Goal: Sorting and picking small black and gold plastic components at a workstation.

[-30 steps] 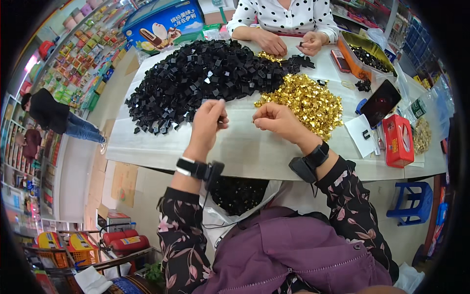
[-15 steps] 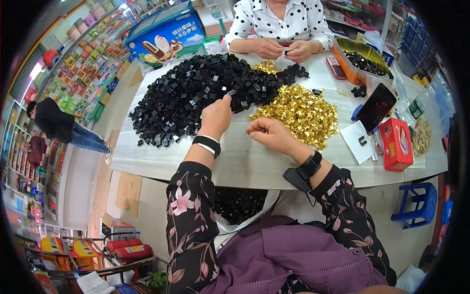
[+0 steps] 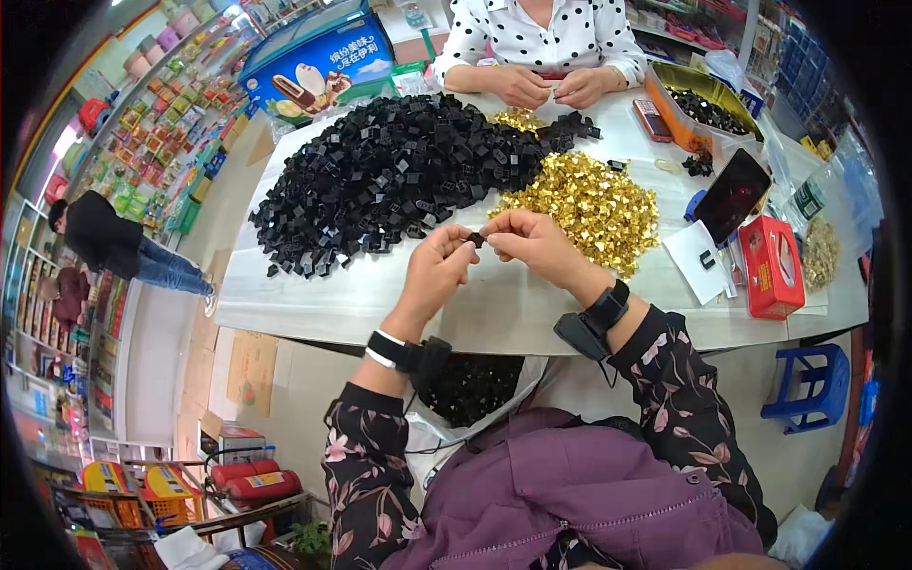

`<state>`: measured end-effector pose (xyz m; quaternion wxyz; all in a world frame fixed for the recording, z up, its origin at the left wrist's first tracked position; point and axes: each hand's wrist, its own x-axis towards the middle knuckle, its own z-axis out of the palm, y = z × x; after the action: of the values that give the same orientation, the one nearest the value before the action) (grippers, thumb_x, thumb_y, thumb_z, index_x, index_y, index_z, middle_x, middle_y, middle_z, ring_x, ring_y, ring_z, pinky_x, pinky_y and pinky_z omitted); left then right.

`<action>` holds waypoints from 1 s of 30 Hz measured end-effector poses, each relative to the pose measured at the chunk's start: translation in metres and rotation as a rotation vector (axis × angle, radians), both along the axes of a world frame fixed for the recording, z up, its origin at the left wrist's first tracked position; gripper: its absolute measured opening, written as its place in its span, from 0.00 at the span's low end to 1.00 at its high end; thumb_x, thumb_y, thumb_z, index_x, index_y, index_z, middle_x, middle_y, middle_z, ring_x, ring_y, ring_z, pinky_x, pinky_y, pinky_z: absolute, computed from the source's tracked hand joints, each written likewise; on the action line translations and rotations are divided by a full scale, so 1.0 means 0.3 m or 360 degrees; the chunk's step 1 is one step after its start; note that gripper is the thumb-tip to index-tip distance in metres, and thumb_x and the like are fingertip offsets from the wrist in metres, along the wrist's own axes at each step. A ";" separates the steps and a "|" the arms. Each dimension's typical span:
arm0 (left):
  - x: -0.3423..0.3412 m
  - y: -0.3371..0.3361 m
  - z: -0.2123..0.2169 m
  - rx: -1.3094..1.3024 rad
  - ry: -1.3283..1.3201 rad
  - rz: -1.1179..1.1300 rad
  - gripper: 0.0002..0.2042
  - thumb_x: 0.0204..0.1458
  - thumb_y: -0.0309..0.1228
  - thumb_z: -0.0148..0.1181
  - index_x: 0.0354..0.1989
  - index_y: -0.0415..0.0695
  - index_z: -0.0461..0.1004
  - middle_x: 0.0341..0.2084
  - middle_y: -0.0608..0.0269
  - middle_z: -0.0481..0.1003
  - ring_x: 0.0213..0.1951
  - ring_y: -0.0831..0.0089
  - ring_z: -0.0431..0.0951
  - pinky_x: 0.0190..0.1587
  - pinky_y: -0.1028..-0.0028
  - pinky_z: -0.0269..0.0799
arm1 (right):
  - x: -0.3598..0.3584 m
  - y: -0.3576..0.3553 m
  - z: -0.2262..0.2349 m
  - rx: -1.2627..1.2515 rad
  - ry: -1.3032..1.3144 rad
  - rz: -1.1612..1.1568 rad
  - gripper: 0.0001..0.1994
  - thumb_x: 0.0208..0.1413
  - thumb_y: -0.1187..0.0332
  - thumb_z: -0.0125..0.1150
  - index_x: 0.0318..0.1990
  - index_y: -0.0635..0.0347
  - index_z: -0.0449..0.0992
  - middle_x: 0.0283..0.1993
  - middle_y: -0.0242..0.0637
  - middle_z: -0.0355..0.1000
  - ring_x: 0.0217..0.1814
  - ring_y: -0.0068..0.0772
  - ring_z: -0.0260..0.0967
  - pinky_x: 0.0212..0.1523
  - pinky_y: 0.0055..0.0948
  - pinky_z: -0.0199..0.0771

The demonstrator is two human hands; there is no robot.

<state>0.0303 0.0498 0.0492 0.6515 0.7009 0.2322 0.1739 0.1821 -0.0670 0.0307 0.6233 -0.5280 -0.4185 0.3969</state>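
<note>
My two hands are together at the middle of the frame, thumbs and fingertips of the left hand [image 3: 439, 271] and the right hand [image 3: 538, 247] pinched on one small black piece [image 3: 477, 239] between them; my fingers hide most of it, so I can't tell its exact shape. I hold it above the pale table [image 3: 513, 309], just below the near edges of two piles. The big heap of black pieces [image 3: 370, 180] spreads from the upper middle toward the left, and the heap of shiny gold pieces [image 3: 598, 209] touches its right end, near my right hand. At the top of the frame, a co-worker in a dotted white shirt [image 3: 546, 43] has both hands [image 3: 521, 87] close together over the table. On the right of the frame lie a dark-screened device [image 3: 739, 195], a white paper [image 3: 689, 271] with a black part on it, and a red box [image 3: 771, 275]. Below the table edge, at lower middle, an open white bag [image 3: 524, 391] holds more dark pieces.
</note>
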 end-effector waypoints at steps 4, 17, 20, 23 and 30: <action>-0.011 -0.055 -0.035 0.0084 -0.0177 0.0035 0.12 0.54 0.28 0.53 0.46 0.38 0.69 0.26 0.67 0.74 0.21 0.87 0.67 0.21 0.86 0.62 | -0.005 0.003 0.001 -0.0061 0.0053 0.0132 0.09 0.55 0.70 0.57 0.42 0.62 0.74 0.33 0.27 0.71 0.32 0.16 0.67 0.35 0.18 0.69; -0.047 -0.104 -0.098 0.0052 -0.0279 0.0138 0.11 0.57 0.24 0.49 0.48 0.39 0.66 0.35 0.61 0.76 0.25 0.87 0.69 0.25 0.86 0.65 | -0.023 -0.010 0.039 -0.0226 0.0254 0.0218 0.08 0.54 0.71 0.57 0.41 0.61 0.73 0.32 0.27 0.69 0.31 0.15 0.66 0.34 0.17 0.70; -0.057 -0.107 -0.109 0.0018 -0.0350 0.0106 0.11 0.57 0.24 0.48 0.49 0.39 0.65 0.36 0.61 0.75 0.27 0.86 0.70 0.26 0.86 0.65 | -0.023 -0.008 0.033 -0.0260 0.0265 0.0215 0.08 0.54 0.70 0.57 0.41 0.61 0.72 0.32 0.27 0.69 0.31 0.15 0.66 0.34 0.17 0.70; -0.055 -0.114 -0.108 0.0025 -0.0360 0.0132 0.11 0.57 0.24 0.48 0.49 0.39 0.65 0.35 0.61 0.76 0.27 0.86 0.70 0.26 0.86 0.65 | -0.019 -0.006 0.020 -0.0246 0.0323 0.0208 0.09 0.54 0.71 0.57 0.42 0.60 0.72 0.33 0.27 0.69 0.31 0.15 0.66 0.34 0.17 0.69; -0.063 -0.119 -0.123 0.0216 -0.0247 0.0155 0.10 0.56 0.24 0.51 0.46 0.39 0.69 0.32 0.62 0.76 0.29 0.83 0.74 0.26 0.81 0.69 | -0.017 -0.013 0.022 -0.0296 -0.0012 0.0262 0.08 0.54 0.66 0.60 0.37 0.60 0.72 0.30 0.26 0.70 0.28 0.14 0.66 0.30 0.16 0.68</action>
<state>0.0113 0.0142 0.0124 0.6094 0.7158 0.2025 0.2745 0.1771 -0.0708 0.0372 0.5354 -0.5489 -0.4243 0.4817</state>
